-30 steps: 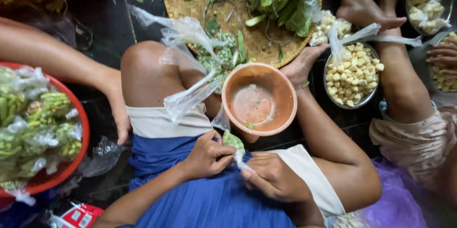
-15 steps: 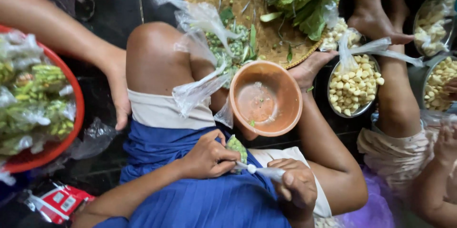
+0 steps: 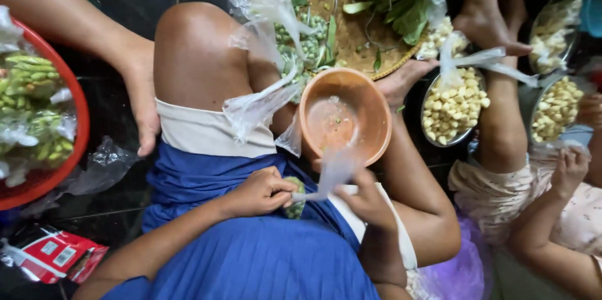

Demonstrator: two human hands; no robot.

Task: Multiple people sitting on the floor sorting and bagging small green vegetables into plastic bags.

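My left hand [image 3: 260, 192] grips a small clear plastic bag filled with green beans [image 3: 293, 198], resting on my blue-skirted lap. My right hand [image 3: 364, 198] pinches the bag's twisted clear neck [image 3: 329, 178] and holds it up and to the right. Just beyond my hands an orange plastic bowl [image 3: 370, 115], almost bare with a few green bits inside, rests against my leg. My bare knee [image 3: 188, 36] rises at the upper left, with empty clear bags [image 3: 263, 11] draped beside it.
A red basin of bagged green vegetables [image 3: 78, 118] sits at the left, another person's hand [image 3: 143, 105] beside it. A woven tray [image 3: 351, 30] holds leafy greens and loose beans. Metal bowls of pale yellow kernels [image 3: 451, 105] stand right, near another person's foot and hands. A red packet [image 3: 53, 256] lies lower left.
My right hand has lifted from my lap and drawn the bag's neck upward toward the bowl. The view has shifted closer and slightly down.
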